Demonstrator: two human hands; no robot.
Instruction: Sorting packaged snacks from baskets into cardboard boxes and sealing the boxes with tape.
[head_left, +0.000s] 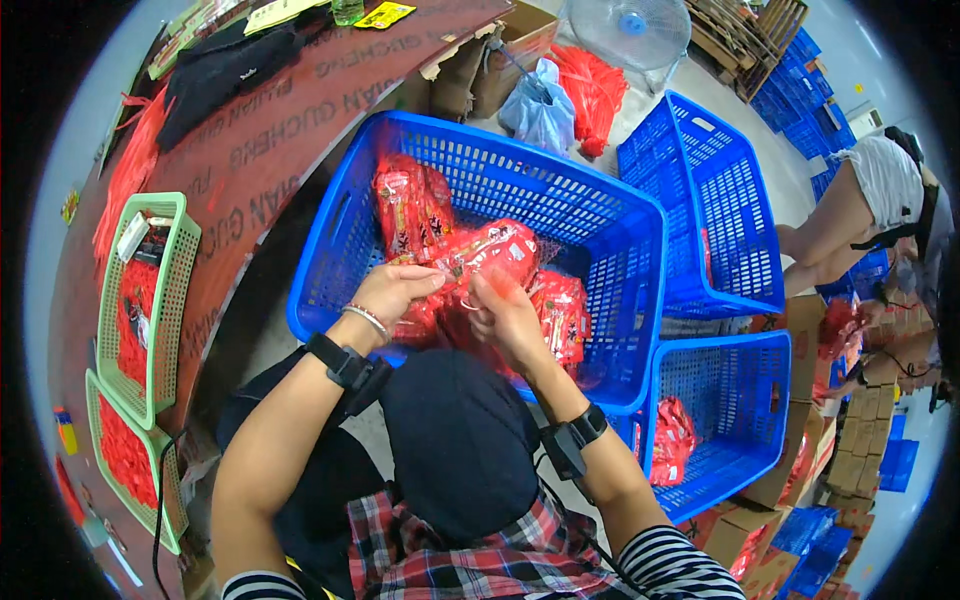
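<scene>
Over a large blue plastic crate (600, 187), both my hands are raised close together. My left hand (397, 292), with a bracelet and a black wrist strap, has thumb and forefinger pinched at the near end of a red printed plastic packet (487, 251). Just right of it, my right hand (506, 311) is curled, with a pale loop by its fingers; motion blurs it and partly hides what it grips. More red packets (411, 206) lie at the crate's far left, and another bundle of them (561, 315) lies right of my right hand.
Left is a dark red table (300, 97) with green baskets (184, 232) of red strips. Two more blue crates (739, 217) (720, 341) stand at the right, beside cardboard boxes. Beyond are a blue plastic bag (536, 109), red strips and a fan (630, 26). Another person stands far right.
</scene>
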